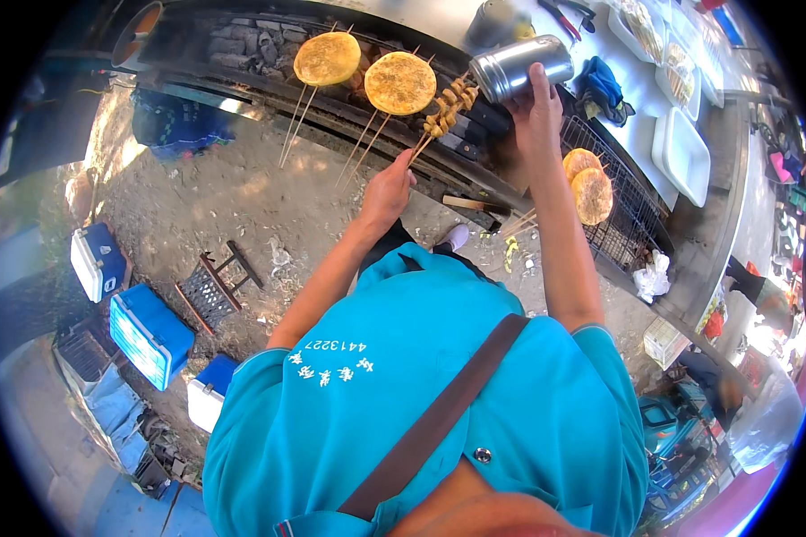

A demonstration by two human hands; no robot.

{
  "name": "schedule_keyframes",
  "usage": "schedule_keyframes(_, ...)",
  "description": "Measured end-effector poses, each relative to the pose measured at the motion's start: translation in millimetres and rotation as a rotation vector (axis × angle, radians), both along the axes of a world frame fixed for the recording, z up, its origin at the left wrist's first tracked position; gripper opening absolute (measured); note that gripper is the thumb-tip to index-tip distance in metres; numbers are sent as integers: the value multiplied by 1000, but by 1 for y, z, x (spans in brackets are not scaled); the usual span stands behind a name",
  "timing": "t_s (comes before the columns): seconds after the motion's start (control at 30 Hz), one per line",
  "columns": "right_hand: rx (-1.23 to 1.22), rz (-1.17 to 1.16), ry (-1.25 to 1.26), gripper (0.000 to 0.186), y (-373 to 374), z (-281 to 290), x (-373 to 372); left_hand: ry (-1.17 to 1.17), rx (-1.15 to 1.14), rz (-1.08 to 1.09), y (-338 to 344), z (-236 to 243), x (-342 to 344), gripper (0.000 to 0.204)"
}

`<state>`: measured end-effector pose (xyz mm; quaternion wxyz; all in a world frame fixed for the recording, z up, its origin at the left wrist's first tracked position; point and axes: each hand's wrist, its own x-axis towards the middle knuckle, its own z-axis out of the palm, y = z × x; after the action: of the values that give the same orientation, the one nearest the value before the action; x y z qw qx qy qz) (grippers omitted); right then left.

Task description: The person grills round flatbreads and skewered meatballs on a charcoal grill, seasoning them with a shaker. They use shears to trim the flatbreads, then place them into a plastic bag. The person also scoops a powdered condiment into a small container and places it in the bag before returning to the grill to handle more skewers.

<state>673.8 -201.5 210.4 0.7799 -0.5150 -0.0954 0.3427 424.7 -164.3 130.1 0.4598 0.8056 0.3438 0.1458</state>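
"What's the left hand [388, 192] holding?"

"It's closed around thin wooden skewers [421, 146] threaded with folded golden-brown pieces [451, 108], just ahead of it."

"And the right hand [537, 116]?"

"Curled round a shiny silver metal cylinder [519, 71], tipped sideways just beyond its wrist."

One head-worn fisheye view, looked down from above the shirt [421, 376], faced outward to the grill [331, 134], shirt sat nearest, left hand [388, 190] and right hand [539, 112] farther out.
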Motion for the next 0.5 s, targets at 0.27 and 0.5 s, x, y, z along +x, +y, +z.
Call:
schedule_keyframes(0.27, 164, -60, 153, 48, -10, 39, -26, -163, -577, -56, 6, 2, -6, 33)
schedule_keyframes(0.5, 63, 13, 77, 45, -8, 27, -9, -423, -1592, 19, 15, -5, -13, 29)
